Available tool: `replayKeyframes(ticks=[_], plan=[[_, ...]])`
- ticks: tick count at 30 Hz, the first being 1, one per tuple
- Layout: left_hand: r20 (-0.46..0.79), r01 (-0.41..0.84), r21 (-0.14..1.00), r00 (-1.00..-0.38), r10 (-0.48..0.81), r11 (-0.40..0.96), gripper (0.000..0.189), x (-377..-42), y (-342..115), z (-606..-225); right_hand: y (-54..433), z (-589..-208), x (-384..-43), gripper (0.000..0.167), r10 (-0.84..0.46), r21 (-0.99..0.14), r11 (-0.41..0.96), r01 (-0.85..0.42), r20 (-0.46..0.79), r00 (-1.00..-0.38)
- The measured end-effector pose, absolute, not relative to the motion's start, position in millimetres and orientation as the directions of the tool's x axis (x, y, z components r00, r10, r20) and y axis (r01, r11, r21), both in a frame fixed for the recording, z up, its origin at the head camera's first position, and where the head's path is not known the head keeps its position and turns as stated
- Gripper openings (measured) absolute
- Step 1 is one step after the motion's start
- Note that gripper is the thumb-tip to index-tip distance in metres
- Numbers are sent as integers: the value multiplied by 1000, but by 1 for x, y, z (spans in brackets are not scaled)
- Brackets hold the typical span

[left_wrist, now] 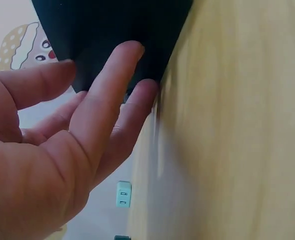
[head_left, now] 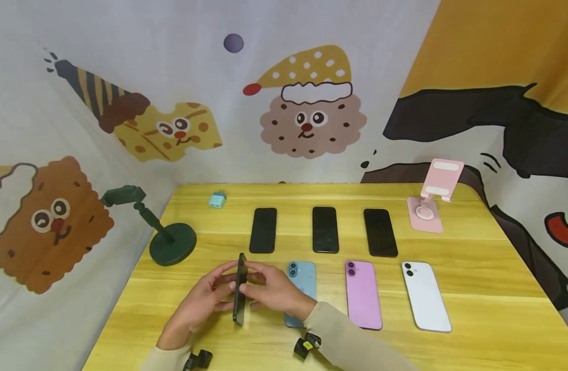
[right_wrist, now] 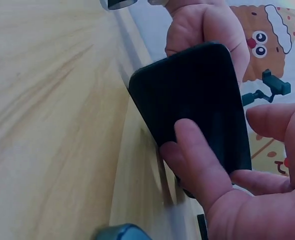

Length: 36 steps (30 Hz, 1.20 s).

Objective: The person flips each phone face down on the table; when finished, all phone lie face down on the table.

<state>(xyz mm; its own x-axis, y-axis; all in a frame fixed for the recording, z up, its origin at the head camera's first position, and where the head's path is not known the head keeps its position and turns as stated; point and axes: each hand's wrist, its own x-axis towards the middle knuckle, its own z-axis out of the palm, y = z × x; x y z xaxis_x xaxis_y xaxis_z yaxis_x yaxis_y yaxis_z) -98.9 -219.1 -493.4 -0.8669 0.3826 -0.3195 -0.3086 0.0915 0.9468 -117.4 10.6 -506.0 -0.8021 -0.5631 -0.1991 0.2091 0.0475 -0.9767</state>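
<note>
A black smartphone [head_left: 239, 293] stands on its edge between my two hands, just above the wooden table. My left hand [head_left: 202, 296] holds it from the left; in the left wrist view its fingertips rest against the dark surface of the phone [left_wrist: 102, 30]. From the right my right hand [head_left: 276, 291] grips it. Two of that hand's fingers [right_wrist: 200, 160] lie across the phone's dark face [right_wrist: 192, 90] in the right wrist view. Beside the right hand lies a blue phone [head_left: 307, 278], camera side up, partly covered by that hand and wrist.
Face down lie a pink phone [head_left: 363, 299] and a white phone [head_left: 427, 299]. Behind are three dark phones, left [head_left: 263, 230], middle [head_left: 325, 230] and right [head_left: 380, 233]. A green stand [head_left: 172, 246], a light-blue charger [head_left: 216, 200] and a pink stand [head_left: 425, 221] sit farther out.
</note>
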Motion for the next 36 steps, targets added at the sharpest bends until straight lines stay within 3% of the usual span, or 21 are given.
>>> replayKeyframes(ticks=[6, 10, 18, 27, 36], plan=[[-340, -326, 940, -854, 395, 103, 73, -97, -215, -496, 11, -507, -116, 71, -579, -973, 35, 229, -207, -789], [-352, -325, 936, -861, 368, 135, 78, -97, -210, -496, 11, -506, -114, 67, -564, -972, 19, 234, -203, -800], [-309, -251, 935, -923, 230, 249, 77, -96, -202, -495, 9, -506, -112, 59, -509, -967, -33, 253, -202, -837], [-301, -261, 941, -936, 181, 215, 88, -96, -200, -496, 10, -507, -111, 58, -503, -964, -56, 260, -198, -842], [-351, -323, 935, -903, 249, 145, 101, -97, -206, -493, 8, -508, -111, 56, -505, -966, -82, 246, -172, -846]])
